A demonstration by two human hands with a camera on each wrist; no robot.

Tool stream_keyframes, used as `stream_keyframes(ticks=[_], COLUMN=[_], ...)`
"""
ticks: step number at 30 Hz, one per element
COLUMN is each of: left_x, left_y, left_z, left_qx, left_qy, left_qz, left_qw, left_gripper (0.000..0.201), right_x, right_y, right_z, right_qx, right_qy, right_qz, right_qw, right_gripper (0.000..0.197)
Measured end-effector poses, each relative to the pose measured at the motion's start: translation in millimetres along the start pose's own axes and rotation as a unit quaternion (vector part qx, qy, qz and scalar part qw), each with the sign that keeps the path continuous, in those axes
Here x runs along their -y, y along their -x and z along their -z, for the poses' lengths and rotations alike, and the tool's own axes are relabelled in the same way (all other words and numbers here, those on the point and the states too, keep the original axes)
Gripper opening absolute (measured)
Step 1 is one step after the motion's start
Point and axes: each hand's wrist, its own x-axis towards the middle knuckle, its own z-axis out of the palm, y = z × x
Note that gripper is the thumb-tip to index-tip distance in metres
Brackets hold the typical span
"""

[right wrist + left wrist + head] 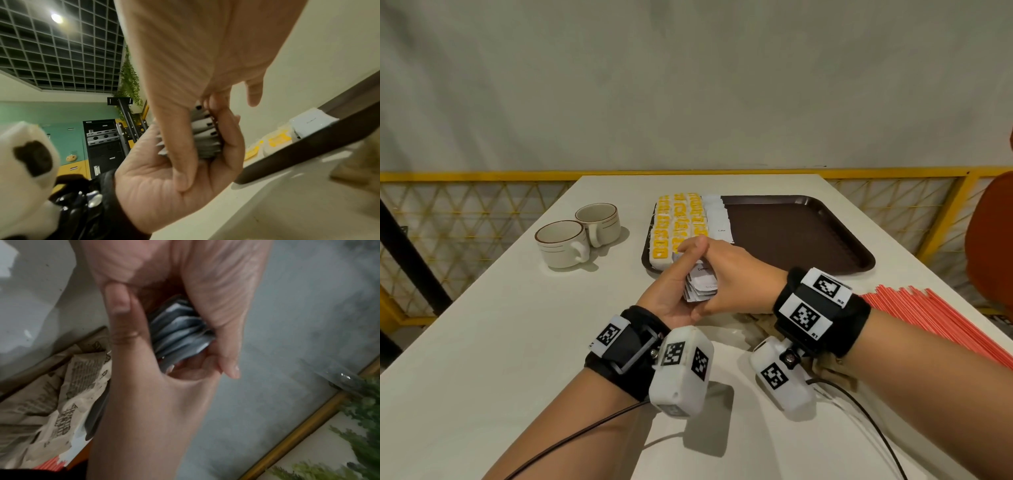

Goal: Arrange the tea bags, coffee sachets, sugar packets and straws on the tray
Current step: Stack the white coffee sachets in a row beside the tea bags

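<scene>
Just in front of the brown tray's point(798, 236) near left corner, both hands hold one stack of white sachets point(700, 286) above the table. My left hand point(676, 274) cups the stack from the left, thumb up. My right hand point(736, 277) clamps it from the right. The left wrist view shows the fanned sachet edges point(179, 334) squeezed between the two hands, and the right wrist view shows those sachets point(205, 136) from the other side. Rows of yellow tea bags point(678, 222) fill the tray's left end, with a column of white sachets point(717, 216) beside them.
Two beige cups point(578, 240) stand left of the tray. A pile of red straws point(945, 322) lies at the table's right edge. A crumpled printed paper bag point(61, 394) lies under my right wrist. The tray's right part is bare brown surface.
</scene>
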Motion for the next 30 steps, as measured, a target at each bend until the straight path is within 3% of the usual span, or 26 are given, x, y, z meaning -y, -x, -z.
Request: stream_keyframes(ticks=[5,11,15,18,20,23,25,28,30], left_x=[1,3,-1,-1,-2,-7,-10,-9,-6], left_y=[-1,-6,-4,-2,-1,-1,-3,-2,-1], left_z=[4,8,10,9,7,13,18,18,16], left_qx=[-0.013,0.018,0.050,0.062,0.055,0.064,0.051,0.052,0.050], left_qy=[-0.005,-0.047,-0.031,-0.053,-0.079,-0.127,-0.145,-0.173,-0.191], left_qz=[-0.020,-0.058,-0.072,-0.078,-0.072,-0.068,-0.065,-0.071,-0.064], left_qw=[1.000,0.997,0.996,0.994,0.993,0.987,0.986,0.981,0.978], left_gripper=[0.059,0.044,0.063,0.050,0.049,0.066,0.078,0.083,0.084], right_x=[-2,-2,-4,-6,-7,-13,-21,-26,-26], right_y=[-6,-8,-8,-6,-3,8,14,18,17], right_z=[2,3,-3,-9,-4,24,43,51,47], right_qx=[0.010,-0.012,-0.048,-0.060,-0.034,0.068,0.077,0.006,-0.031], right_qy=[-0.013,-0.026,-0.090,-0.124,-0.119,-0.061,-0.052,-0.124,-0.143], right_qz=[-0.016,-0.029,-0.030,-0.025,-0.018,-0.025,-0.036,-0.025,-0.014], right_qw=[1.000,0.999,0.994,0.990,0.992,0.995,0.995,0.992,0.989], right_gripper=[0.079,0.077,0.074,0.074,0.081,0.104,0.092,0.048,0.032])
